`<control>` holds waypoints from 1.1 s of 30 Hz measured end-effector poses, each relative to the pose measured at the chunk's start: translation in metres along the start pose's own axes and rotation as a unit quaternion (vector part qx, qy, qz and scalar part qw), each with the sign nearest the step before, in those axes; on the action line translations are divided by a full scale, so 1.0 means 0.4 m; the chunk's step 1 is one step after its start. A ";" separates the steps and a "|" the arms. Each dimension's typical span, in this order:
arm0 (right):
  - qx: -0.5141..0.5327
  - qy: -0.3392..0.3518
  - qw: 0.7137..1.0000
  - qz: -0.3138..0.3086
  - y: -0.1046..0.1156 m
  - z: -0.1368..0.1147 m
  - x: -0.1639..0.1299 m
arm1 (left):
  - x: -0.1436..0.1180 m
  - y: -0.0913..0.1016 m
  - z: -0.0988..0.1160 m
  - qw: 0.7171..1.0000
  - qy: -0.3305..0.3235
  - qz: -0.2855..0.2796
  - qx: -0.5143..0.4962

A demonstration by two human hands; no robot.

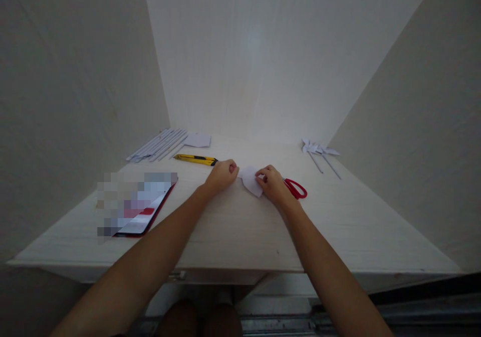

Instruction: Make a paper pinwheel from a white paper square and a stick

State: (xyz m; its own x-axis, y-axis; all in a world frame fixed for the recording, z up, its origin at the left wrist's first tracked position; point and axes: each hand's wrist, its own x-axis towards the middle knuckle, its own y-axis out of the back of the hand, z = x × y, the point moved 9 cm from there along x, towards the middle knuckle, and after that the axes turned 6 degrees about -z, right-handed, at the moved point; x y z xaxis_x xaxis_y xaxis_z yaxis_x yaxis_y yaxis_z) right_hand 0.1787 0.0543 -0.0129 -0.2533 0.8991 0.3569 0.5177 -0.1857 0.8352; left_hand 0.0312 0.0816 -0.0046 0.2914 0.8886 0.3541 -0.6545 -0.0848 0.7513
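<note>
A small piece of white paper, seemingly cut or folded into a curved shape, is between my two hands just above the table. My left hand is closed, its fingertips pinching the paper's left corner. On the other side, the fingers of my right hand grip the paper's right part between thumb and fingertips. Red-handled scissors lie right beside my right hand, their blades mostly hidden behind it. A yellow and black utility knife rests just beyond my left wrist.
At the back left lie several thin white paper sticks beside a stack of paper squares. Paper pinwheels on sticks lie at the back right. A tablet in a red case, partly blurred out, sits left of my left forearm. Walls enclose three sides.
</note>
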 end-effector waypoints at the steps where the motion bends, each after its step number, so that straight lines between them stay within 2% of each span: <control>1: -0.003 -0.013 1.000 0.014 0.005 0.005 0.000 | 0.000 0.004 -0.004 1.000 0.021 0.010 -0.014; 4: -0.012 -0.048 0.997 0.059 0.020 0.018 -0.003 | -0.004 0.002 -0.036 0.984 0.113 0.029 -0.132; 6: -0.014 -0.061 0.995 0.081 0.028 0.023 -0.006 | -0.008 -0.021 -0.061 0.951 0.173 0.018 -0.254; 8: -0.017 -0.066 0.993 0.095 0.033 0.026 -0.007 | -0.011 -0.033 -0.075 0.923 0.205 0.021 -0.325; 9: -0.019 -0.069 0.992 0.101 0.036 0.027 -0.008 | -0.012 -0.030 -0.079 0.920 0.210 0.031 -0.329; 12: -0.022 -0.083 0.990 0.115 0.042 0.035 -0.009 | -0.014 -0.021 -0.077 0.935 0.208 0.045 -0.284; 16: -0.015 -0.093 0.984 0.150 0.054 0.039 -0.013 | -0.018 -0.048 -0.055 0.946 0.204 -0.010 -0.250; 20: -0.004 -0.085 0.979 0.184 0.061 0.035 -0.017 | -0.025 -0.054 -0.035 0.959 0.188 -0.002 -0.212; 24: 0.000 -0.092 0.980 0.177 0.050 0.037 -0.014 | -0.026 -0.047 -0.027 0.973 0.158 0.032 -0.164; 29: 0.008 -0.096 0.983 0.156 0.036 0.040 -0.006 | -0.022 -0.044 0.020 0.997 0.040 0.024 -0.059; 33: 0.008 -0.085 0.987 0.139 0.032 0.034 0.000 | -0.029 -0.050 0.064 0.998 -0.050 0.003 0.038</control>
State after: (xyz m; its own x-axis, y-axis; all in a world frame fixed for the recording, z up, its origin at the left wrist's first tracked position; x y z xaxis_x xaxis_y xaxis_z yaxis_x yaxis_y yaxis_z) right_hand 0.1964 0.0571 -0.0079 0.0395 0.8679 0.4952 0.5611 -0.4294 0.7077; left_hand 0.0587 0.0614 -0.0097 0.3585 0.8384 0.4106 -0.6028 -0.1279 0.7875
